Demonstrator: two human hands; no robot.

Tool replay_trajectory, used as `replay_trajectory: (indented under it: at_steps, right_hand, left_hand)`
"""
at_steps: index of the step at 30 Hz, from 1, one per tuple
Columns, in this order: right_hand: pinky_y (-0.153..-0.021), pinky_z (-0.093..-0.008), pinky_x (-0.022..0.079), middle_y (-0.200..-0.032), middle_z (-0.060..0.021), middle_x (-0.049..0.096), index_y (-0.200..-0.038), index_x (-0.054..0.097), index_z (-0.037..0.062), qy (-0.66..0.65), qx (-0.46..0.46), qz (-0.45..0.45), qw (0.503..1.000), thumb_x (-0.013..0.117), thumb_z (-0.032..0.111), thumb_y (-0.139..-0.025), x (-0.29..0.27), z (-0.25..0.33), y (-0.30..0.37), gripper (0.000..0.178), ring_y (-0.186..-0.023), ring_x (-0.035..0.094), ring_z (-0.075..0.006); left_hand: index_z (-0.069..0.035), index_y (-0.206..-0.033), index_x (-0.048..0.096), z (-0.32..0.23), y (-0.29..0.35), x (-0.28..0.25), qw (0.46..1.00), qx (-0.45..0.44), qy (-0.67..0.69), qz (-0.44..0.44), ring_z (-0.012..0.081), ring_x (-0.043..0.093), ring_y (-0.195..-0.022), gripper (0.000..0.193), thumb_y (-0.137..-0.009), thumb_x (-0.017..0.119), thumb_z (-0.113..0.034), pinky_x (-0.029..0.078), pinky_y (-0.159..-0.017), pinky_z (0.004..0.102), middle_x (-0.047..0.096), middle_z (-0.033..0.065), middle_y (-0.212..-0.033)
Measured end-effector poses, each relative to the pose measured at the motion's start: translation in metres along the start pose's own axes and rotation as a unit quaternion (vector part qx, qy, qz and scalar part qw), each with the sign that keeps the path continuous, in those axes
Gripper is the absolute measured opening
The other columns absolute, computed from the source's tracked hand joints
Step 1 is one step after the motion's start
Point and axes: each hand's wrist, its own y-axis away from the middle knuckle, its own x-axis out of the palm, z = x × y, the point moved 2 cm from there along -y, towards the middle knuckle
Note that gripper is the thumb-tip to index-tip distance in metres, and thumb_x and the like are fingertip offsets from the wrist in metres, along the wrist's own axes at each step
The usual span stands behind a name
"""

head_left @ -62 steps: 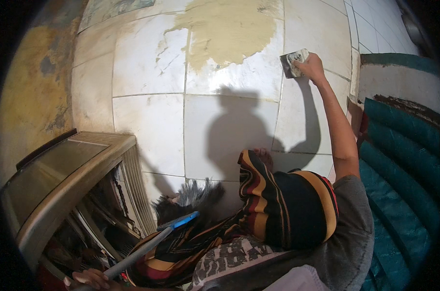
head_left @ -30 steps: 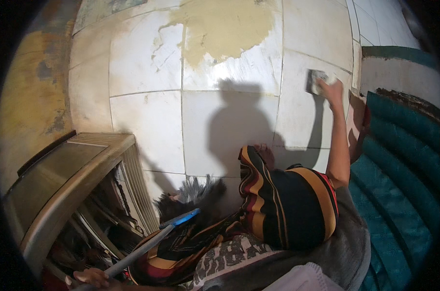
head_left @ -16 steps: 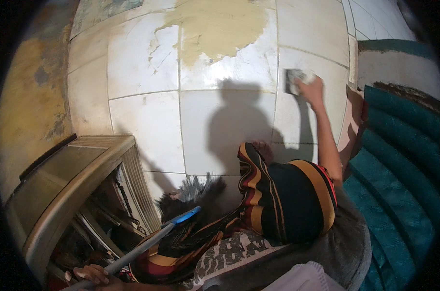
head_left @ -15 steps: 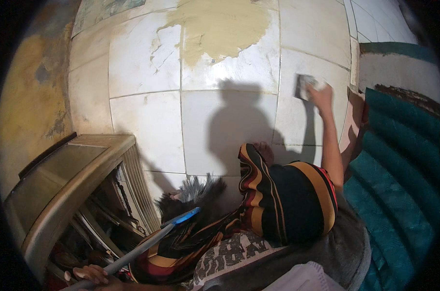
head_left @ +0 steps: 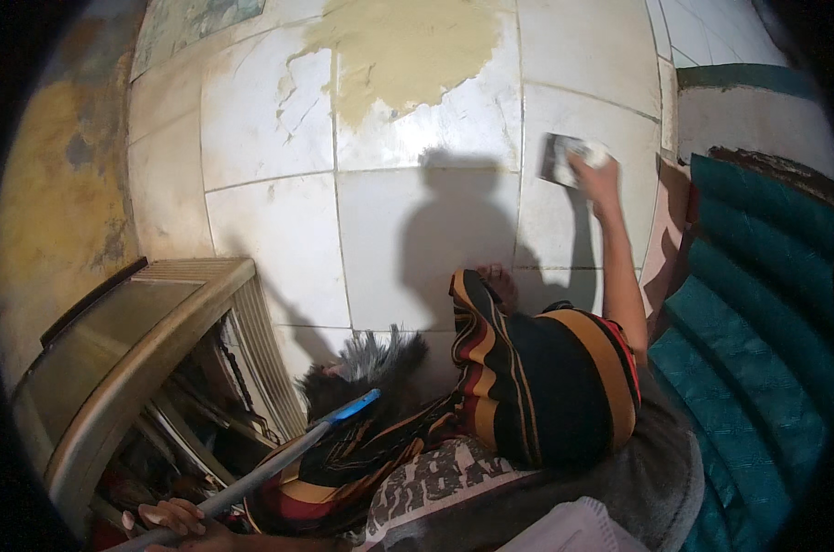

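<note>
At the lower left, my left hand (head_left: 173,517) is wrapped round the grey handle (head_left: 274,471) of a broom. Its blue collar (head_left: 354,405) leads to dark bristles (head_left: 371,363) with paler grey tips, resting on the tiles by my leg. On the right, my outstretched right hand (head_left: 599,182) grips a flat, dark-edged piece with whitish stuff on it (head_left: 558,160), whose exact kind I cannot make out. It is over the white floor tiles (head_left: 564,225), and my fingers hide part of it.
A yellowish patch (head_left: 412,51) covers tiles at the top. At left stands a cabinet-like frame (head_left: 159,331) beside a stained yellow wall (head_left: 63,184). Folded teal sheeting (head_left: 757,350) lies at right. My knees, under striped cloth (head_left: 555,386), and my toes (head_left: 498,279) are in the middle.
My right hand has moved slightly left and up with the flat piece. My left hand and the broom have barely moved. The view has shifted a little.
</note>
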Motion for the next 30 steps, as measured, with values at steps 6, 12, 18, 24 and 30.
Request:
replay_trajectory:
  at_steps: [6,12,18,24,30]
  right_hand:
    - [-0.056,-0.0267,0.046,-0.074,-0.0068,0.061,-0.08,0.06,-0.0013,-0.088,0.062,-0.131,0.986,0.064,0.011,-0.068,-0.047,-0.096,0.039,0.017,-0.064,0.057,-0.0139]
    - [-0.063,-0.032,0.046,-0.07,-0.0131,0.061,-0.079,0.06,-0.0002,0.089,-0.097,-0.053,0.99,0.064,0.023,-0.067,0.039,-0.005,0.011,0.027,-0.067,0.06,-0.023]
    - [-0.061,-0.0311,0.047,-0.074,-0.0096,0.063,-0.08,0.062,-0.0001,-0.073,-0.026,-0.009,0.997,0.065,0.019,-0.068,0.007,-0.008,-0.032,0.022,-0.067,0.06,-0.0187]
    - [-0.054,-0.0255,0.045,-0.072,-0.0071,0.062,-0.082,0.061,0.0012,0.027,-0.069,-0.08,0.994,0.064,0.013,-0.07,-0.041,-0.014,-0.091,0.017,-0.062,0.059,-0.015]
    - [-0.06,-0.0341,0.046,-0.071,-0.0173,0.061,-0.077,0.061,0.0009,0.263,-0.229,-0.042,0.936,0.065,0.025,-0.066,-0.008,0.075,-0.071,0.027,-0.066,0.061,-0.0265]
  left_hand:
    - [-0.005,-0.101,0.042,-0.018,0.009,0.06,0.993,0.061,-0.023,-0.097,0.0078,0.025,-0.035,0.048,-0.085,0.038,-0.05,0.025,-0.031,0.021,0.034,-0.0004,-0.057]
    - [-0.002,-0.1,0.042,-0.02,0.006,0.072,0.985,0.158,0.011,-0.074,0.0066,0.024,-0.036,0.048,-0.086,0.038,-0.048,0.024,-0.032,0.02,0.032,-0.0004,-0.055]
    - [-0.002,-0.105,0.041,-0.039,0.001,0.08,0.994,0.086,0.006,-0.072,0.0063,0.022,-0.035,0.045,-0.088,0.035,-0.044,0.02,-0.029,0.0203,0.035,0.0009,-0.056]
    - [-0.002,-0.103,0.041,-0.052,-0.005,0.057,0.993,0.106,-0.004,-0.056,0.006,0.023,-0.035,0.043,-0.089,0.035,-0.042,0.02,-0.03,0.0203,0.036,0.0009,-0.058]
    - [-0.003,-0.101,0.041,-0.04,-0.012,0.064,0.996,0.076,0.009,-0.052,0.0059,0.024,-0.035,0.043,-0.088,0.036,-0.044,0.02,-0.029,0.0202,0.037,0.0013,-0.059]
